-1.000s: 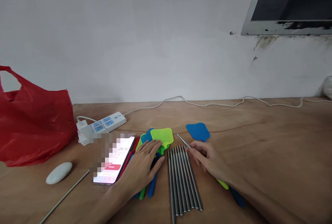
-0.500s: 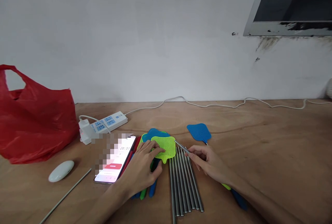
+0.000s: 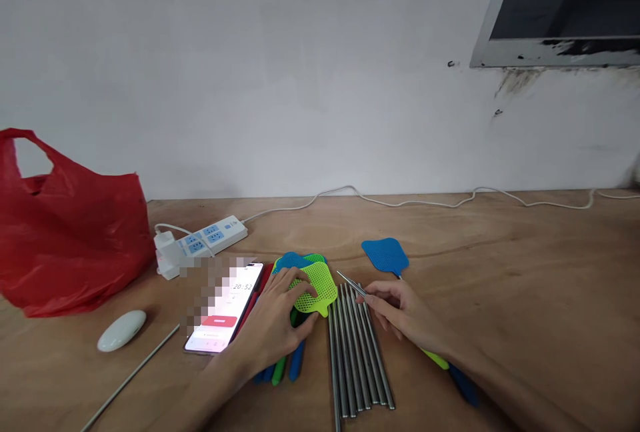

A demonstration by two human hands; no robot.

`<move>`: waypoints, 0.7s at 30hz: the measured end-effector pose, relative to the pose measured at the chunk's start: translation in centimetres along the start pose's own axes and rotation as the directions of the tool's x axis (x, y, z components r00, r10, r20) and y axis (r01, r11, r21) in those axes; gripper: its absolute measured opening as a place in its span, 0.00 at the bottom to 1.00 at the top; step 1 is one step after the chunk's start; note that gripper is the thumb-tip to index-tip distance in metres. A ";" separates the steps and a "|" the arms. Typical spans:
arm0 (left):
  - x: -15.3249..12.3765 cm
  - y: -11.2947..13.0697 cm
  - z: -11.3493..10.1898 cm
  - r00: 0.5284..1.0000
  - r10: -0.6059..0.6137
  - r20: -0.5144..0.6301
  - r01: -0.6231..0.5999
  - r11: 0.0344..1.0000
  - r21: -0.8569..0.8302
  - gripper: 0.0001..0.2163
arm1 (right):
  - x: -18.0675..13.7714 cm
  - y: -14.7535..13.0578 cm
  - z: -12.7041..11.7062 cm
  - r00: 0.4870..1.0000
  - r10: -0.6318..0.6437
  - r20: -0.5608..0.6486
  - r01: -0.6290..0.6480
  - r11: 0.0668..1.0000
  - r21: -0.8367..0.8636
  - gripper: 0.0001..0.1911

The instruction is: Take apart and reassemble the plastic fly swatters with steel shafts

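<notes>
My left hand (image 3: 280, 312) pinches a yellow-green perforated fly swatter head (image 3: 323, 284), its fingers curled over the left side. Under it lie a blue swatter head (image 3: 293, 261) and other swatter parts, partly hidden. In my right hand (image 3: 397, 309) is a thin metal rod (image 3: 351, 282), its tip near the swatter head's right side but apart from it. Several metal tubes (image 3: 357, 359) lie in a row between my hands. Blue and green handles (image 3: 296, 360) stick out below my left hand. A yellow-green piece (image 3: 436, 359) shows under my right forearm.
A blue fly swatter head (image 3: 386, 255) lies beyond my right hand; a dark blue handle (image 3: 464, 384) is below the forearm. At left are a lit phone (image 3: 227, 315), a white mouse (image 3: 121, 331), a power strip (image 3: 220, 233), a red bag (image 3: 75, 239) and a thin rod (image 3: 133, 375).
The yellow-green swatter head has turned a little in my left hand, its stub now pointing more to the right. My right hand and the rod have hardly moved.
</notes>
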State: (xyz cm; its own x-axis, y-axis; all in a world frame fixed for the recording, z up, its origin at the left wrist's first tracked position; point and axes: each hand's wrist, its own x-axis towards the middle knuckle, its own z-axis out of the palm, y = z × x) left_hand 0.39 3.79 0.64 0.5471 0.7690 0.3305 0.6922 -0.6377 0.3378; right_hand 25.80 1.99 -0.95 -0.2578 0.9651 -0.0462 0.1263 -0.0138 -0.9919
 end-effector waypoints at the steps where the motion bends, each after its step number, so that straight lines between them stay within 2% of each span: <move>1: 0.0 0.0 0.0 1.000 -0.004 -0.004 0.004 1.000 -0.004 0.08 | 0.1 0.1 -0.1 1.000 0.029 0.013 -0.030 0.997 0.073 0.16; 3: 0.1 -0.1 0.1 1.000 -0.018 -0.012 0.018 1.000 -0.009 0.08 | 0.4 0.2 -0.4 0.997 0.064 0.037 -0.070 0.981 0.180 0.17; 8: 0.1 -0.2 0.1 0.998 -0.067 -0.007 0.067 0.998 0.005 0.09 | 1.0 0.4 -1.2 0.994 0.067 0.083 -0.092 0.937 0.337 0.20; 12: 0.0 -0.2 -0.1 0.994 -0.106 0.014 0.106 0.994 -0.004 0.08 | 1.5 0.6 -1.4 0.982 0.091 0.163 -0.157 0.875 0.458 0.20; 17: 0.0 0.0 -0.1 0.995 -0.101 0.001 0.101 0.994 0.028 0.08 | 1.4 0.7 -1.6 0.967 0.082 0.240 -0.210 0.791 0.575 0.20; 21: 0.2 -0.1 -0.2 0.996 -0.089 0.012 0.088 0.995 0.036 0.08 | 1.2 0.3 -1.7 0.958 0.049 0.282 -0.228 0.727 0.648 0.23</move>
State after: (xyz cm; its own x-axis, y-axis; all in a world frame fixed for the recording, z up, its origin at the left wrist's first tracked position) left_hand 0.38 3.99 0.85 0.4893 0.8231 0.2883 0.7541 -0.5654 0.3341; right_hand 27.20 3.61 -1.09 -0.5106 0.8505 -0.1267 -0.4700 -0.3994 -0.7872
